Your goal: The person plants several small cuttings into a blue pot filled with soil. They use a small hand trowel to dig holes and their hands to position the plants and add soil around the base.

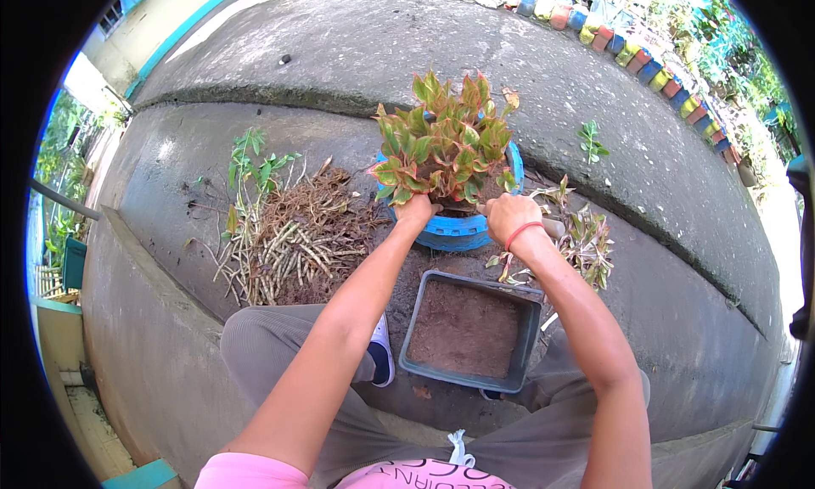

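A bushy plant with green, red-edged leaves [446, 139] grows in a round blue planter [453, 237] that looks made from a tyre. My left hand [417, 210] is at the near left rim, under the lowest leaves. Its thumb points right over the soil, while the other fingers are partly hidden, so its grip is unclear. At the near right rim, my right hand [512, 216] is closed around a hand tool, whose pale handle end [554, 228] sticks out behind the wrist. The tool's blade is mostly hidden. Between my feet sits a dark plastic basin [461, 378] holding brown soil [463, 330].
Cut stems and dry roots [305, 234] are heaped left of the planter. More uprooted leafy plants [586, 247] lie at its right. A raised concrete edge [286, 97] runs behind it. Several painted blocks [649, 72] line the far right, and a low concrete wall [153, 266] stands at left.
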{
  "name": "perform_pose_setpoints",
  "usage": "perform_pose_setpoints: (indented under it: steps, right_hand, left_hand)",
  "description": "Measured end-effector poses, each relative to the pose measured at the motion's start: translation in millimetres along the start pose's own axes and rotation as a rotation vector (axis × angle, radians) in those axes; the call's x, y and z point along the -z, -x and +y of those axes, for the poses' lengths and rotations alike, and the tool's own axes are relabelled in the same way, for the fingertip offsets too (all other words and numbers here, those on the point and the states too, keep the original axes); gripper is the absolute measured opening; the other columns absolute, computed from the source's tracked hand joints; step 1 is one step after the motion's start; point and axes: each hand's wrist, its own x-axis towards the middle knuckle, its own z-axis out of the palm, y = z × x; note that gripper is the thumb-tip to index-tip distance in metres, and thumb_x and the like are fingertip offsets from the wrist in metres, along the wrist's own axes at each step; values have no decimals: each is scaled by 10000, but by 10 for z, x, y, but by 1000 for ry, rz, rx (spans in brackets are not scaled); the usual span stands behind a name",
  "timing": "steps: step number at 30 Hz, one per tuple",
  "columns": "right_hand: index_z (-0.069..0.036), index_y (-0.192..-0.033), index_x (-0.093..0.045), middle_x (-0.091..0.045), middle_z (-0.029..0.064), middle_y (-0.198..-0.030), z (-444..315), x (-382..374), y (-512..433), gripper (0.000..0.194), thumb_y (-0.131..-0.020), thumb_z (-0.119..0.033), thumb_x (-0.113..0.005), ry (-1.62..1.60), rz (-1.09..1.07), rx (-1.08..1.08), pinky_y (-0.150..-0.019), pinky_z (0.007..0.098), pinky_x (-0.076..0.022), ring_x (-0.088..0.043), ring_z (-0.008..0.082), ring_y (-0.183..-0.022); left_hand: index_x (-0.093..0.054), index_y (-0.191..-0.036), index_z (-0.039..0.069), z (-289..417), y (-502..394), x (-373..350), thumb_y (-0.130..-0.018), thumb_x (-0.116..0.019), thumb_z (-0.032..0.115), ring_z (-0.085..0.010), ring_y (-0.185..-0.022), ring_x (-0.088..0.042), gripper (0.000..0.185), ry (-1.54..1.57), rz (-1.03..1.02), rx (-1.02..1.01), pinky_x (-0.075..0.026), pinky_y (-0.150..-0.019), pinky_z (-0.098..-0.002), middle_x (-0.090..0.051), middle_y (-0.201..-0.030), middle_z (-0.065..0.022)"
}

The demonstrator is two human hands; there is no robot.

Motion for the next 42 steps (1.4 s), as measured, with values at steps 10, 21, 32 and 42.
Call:
perform_pose_setpoints:
  steps: [10,21,32,42]
  right_hand:
    - [-76,-780,-646,-619,153,-714,-181,-165,-70,336,-861,-300,-410,-60,2,-11,-614,381,-486,-617,290,-683]
    - [-157,-936,-636,-617,167,-784,-129,-22,123,265,-841,-284,-423,-23,-46,-28,-658,396,-488,-609,314,-720]
    - [-143,-1010,-604,-605,186,-872,-604,419,354,273,-811,-285,-482,-200,-105,99,-740,397,-468,-591,325,-812]
    - [-187,-1172,-494,-538,210,-1046,-1839,-341,-2,392,-792,-285,-495,-733,-242,100,-883,388,-386,-502,355,-998]
  left_hand:
    - [-575,-960,74,-79,-131,-441,-592,-662,189,-283,-956,-527,395,18,154,157,-425,-818,-383,-568,-986,-126]
    - [-517,-1064,54,-23,239,156,-760,-568,269,-333,-949,-524,376,94,-59,-72,-420,-810,-413,-544,-1016,-187]
    - [-632,-744,-14,-2254,98,1465,-659,-599,216,-296,-813,-600,247,-450,-551,57,-482,-687,-371,-605,-817,-203]
    - [-597,-831,-28,-3123,837,1026,-759,-509,196,-371,-858,-556,251,-151,-283,233,-439,-744,-417,-574,-867,-252]
